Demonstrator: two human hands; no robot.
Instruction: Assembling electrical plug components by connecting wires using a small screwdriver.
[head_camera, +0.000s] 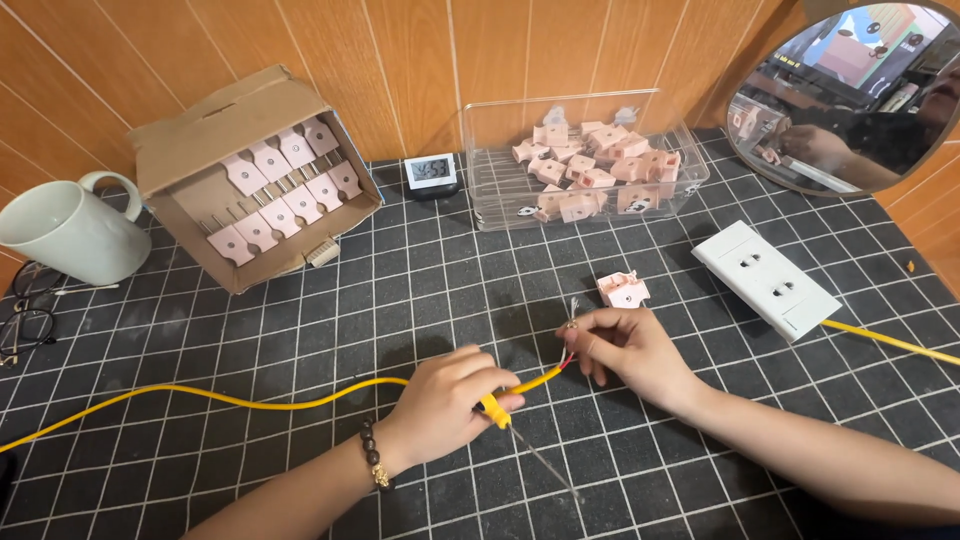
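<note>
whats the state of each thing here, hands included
left hand: closed around yellow cable, a screwdriver under it
right hand: fingers pinching the bare wire ends
cardboard box: open, tipped on its side, pink plug halves in rows
clear plastic bin: lidless, partly filled with pink plug shells
loose pink plug shell: on the mat, untouched
white socket outlet: flat, nothing plugged in
mug: upright

L hand (445, 400) grips yellow cable (250, 398) — R hand (628, 345) pinches stripped wires (571, 312).
</note>
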